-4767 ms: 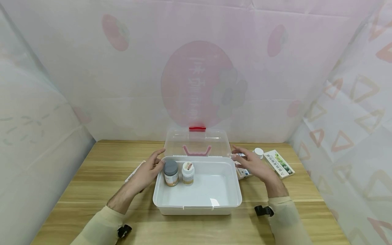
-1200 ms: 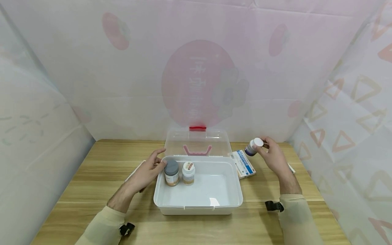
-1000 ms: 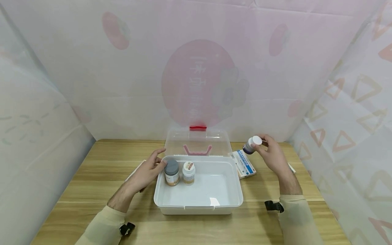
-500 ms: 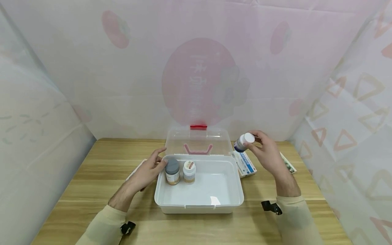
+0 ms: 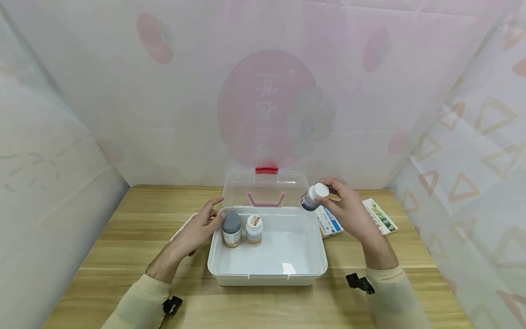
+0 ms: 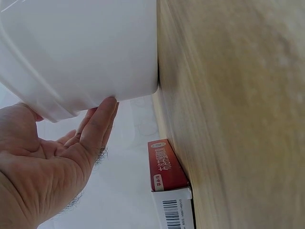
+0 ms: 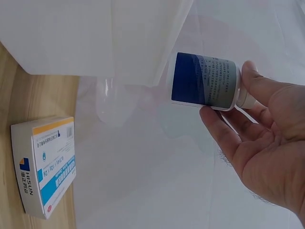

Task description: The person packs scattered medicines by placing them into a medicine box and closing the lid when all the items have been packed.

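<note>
A white pill bottle with a dark blue label (image 5: 314,196) hangs tilted over the storage box's back right corner, pinched at its cap end by my right hand (image 5: 347,210). The right wrist view shows thumb and fingers around the bottle (image 7: 205,81). My left hand (image 5: 197,233) touches the left wall of the white plastic box (image 5: 267,279), its fingers fairly straight against the outside in the left wrist view. Inside the box, at the left, a grey-capped bottle (image 5: 232,230) and a white-capped bottle (image 5: 254,230) stand upright.
The box's clear lid (image 5: 238,187) with a pink handle lies open behind it. A blue-and-white medicine box (image 5: 330,224) and a green-printed one (image 5: 380,216) lie to the right. A red-and-white medicine box (image 6: 167,164) lies left of the storage box. Fabric walls enclose the table.
My right hand has picked up the blue-labelled bottle from the right side of the table and carried it left to the box's edge. My left hand has stayed at the box.
</note>
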### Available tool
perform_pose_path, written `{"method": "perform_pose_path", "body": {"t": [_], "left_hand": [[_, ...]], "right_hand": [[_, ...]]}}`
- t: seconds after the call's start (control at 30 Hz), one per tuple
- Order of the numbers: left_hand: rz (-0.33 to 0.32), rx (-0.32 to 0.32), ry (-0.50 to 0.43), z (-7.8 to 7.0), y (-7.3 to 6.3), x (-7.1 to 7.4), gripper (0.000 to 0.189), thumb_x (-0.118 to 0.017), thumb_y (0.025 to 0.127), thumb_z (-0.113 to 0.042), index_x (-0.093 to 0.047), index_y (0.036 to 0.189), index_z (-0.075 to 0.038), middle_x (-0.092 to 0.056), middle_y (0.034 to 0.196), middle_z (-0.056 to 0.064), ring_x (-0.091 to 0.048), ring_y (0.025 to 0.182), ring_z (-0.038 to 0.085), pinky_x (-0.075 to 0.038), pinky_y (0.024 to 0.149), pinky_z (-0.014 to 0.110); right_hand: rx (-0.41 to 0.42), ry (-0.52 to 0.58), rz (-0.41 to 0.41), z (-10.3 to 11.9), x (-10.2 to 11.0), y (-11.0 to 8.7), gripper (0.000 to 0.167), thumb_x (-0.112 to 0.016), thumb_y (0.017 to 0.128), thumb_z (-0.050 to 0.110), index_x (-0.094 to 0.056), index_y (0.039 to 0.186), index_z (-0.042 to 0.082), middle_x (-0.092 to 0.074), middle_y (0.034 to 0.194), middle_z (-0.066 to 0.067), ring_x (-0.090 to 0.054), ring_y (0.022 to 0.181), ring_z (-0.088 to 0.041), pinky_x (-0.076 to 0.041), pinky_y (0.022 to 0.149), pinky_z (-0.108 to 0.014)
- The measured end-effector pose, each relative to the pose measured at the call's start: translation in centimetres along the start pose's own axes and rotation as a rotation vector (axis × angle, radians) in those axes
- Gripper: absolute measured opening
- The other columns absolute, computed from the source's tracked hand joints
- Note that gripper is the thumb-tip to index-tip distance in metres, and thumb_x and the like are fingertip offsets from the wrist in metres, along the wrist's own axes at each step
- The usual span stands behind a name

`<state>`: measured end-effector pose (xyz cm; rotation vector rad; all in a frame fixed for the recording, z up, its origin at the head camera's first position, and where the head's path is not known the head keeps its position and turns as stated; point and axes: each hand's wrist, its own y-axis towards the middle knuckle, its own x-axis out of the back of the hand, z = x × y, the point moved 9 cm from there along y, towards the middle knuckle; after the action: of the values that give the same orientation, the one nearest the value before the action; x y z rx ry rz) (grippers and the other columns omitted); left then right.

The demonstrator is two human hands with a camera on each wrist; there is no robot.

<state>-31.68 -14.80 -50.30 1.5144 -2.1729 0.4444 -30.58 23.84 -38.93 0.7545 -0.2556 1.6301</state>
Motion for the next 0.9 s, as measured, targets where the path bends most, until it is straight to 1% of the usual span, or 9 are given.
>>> {"method": "perform_pose_path", "body": {"t": [0.2, 0.43, 0.5, 0.67, 0.8, 0.9], "left_hand": [[0.001, -0.001, 0.000, 0.1, 0.0, 0.0, 0.066, -0.053, 0.127, -0.040, -0.031, 0.185, -0.017, -0.073, 0.153, 0.027, -0.076, 0.142, 0.046, -0.064, 0.118, 0.065], [0.003, 0.009, -0.002, 0.2, 0.0, -0.1, 0.067, -0.054, 0.127, -0.041, -0.030, 0.185, -0.017, -0.071, 0.154, 0.028, -0.074, 0.145, 0.049, -0.062, 0.121, 0.068], [0.001, 0.011, 0.005, 0.3, 0.0, -0.1, 0.067, -0.054, 0.127, -0.041, -0.031, 0.185, -0.017, -0.072, 0.154, 0.028, -0.074, 0.146, 0.050, -0.062, 0.121, 0.068], [-0.003, 0.013, 0.012, 0.3, 0.0, -0.1, 0.067, -0.054, 0.126, -0.041, -0.032, 0.185, -0.017, -0.073, 0.153, 0.027, -0.074, 0.145, 0.049, -0.062, 0.120, 0.067], [-0.004, 0.014, 0.013, 0.2, 0.0, -0.1, 0.067, -0.054, 0.126, -0.041, -0.031, 0.185, -0.018, -0.072, 0.154, 0.028, -0.074, 0.145, 0.049, -0.062, 0.120, 0.067], [-0.003, 0.013, 0.014, 0.2, -0.1, -0.2, 0.067, -0.054, 0.126, -0.041, -0.031, 0.185, -0.018, -0.072, 0.154, 0.028, -0.074, 0.146, 0.050, -0.062, 0.121, 0.067]], "right_hand": [[0.014, -0.009, 0.037, 0.9, -1.1, -0.3, 0.039, -0.077, 0.114, 0.008, -0.066, 0.151, -0.002, -0.072, 0.151, -0.024, -0.067, 0.151, -0.049, -0.064, 0.119, -0.061], [0.021, -0.085, 0.062, 1.7, -2.2, -0.7, 0.039, -0.082, 0.112, 0.013, -0.070, 0.149, 0.005, -0.078, 0.143, -0.016, -0.073, 0.143, -0.040, -0.067, 0.115, -0.057], [0.031, -0.082, 0.073, 1.8, -2.6, -0.8, 0.039, -0.082, 0.111, 0.012, -0.071, 0.148, 0.004, -0.079, 0.142, -0.016, -0.074, 0.141, -0.040, -0.067, 0.115, -0.058], [0.045, -0.025, 0.117, 2.0, -3.9, -0.8, 0.039, -0.082, 0.110, 0.006, -0.069, 0.146, -0.001, -0.077, 0.141, -0.019, -0.073, 0.139, -0.041, -0.067, 0.116, -0.057], [0.043, -0.002, 0.153, 1.9, -4.7, -0.7, 0.037, -0.081, 0.110, 0.004, -0.070, 0.145, 0.000, -0.076, 0.139, -0.018, -0.073, 0.135, -0.037, -0.066, 0.117, -0.055], [0.030, -0.014, 0.174, 1.8, -5.2, -0.7, 0.037, -0.082, 0.109, 0.005, -0.071, 0.145, 0.002, -0.077, 0.139, -0.017, -0.074, 0.133, -0.035, -0.067, 0.116, -0.055]]}}
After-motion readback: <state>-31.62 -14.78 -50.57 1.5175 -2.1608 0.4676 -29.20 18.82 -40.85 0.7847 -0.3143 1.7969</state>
